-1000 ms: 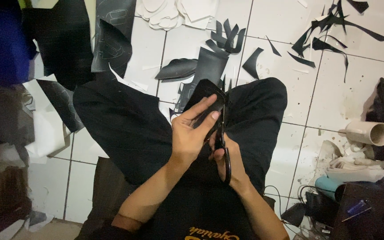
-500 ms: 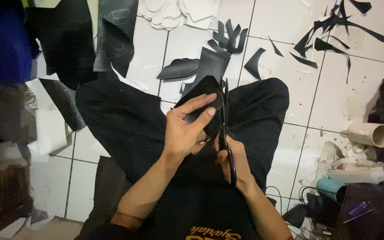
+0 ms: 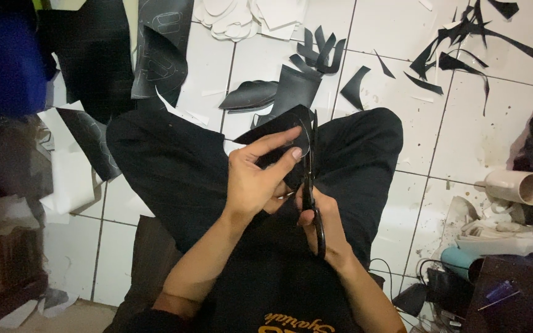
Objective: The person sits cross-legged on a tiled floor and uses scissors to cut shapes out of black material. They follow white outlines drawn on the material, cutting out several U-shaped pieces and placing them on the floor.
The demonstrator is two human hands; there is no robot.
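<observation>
I sit cross-legged on a white tiled floor in black trousers. My left hand (image 3: 259,176) pinches a piece of black sheet material (image 3: 279,132) over my lap, thumb and forefinger on its upper face. My right hand (image 3: 325,225) grips black scissors (image 3: 311,179) by the handles. The blades point away from me along the right edge of the black piece. Pale drawn outlines show on the piece near the blades.
Black offcuts (image 3: 470,43) and cut shapes (image 3: 291,86) litter the tiles ahead. White cut pieces (image 3: 245,15) lie at the top. Large black sheets (image 3: 155,49) lie at the upper left. A cardboard tube (image 3: 516,185) and clutter sit at the right.
My left hand has shifted its hold on the black piece, and the scissors stay at its right edge. My head has tipped a little, so the view has barely shifted.
</observation>
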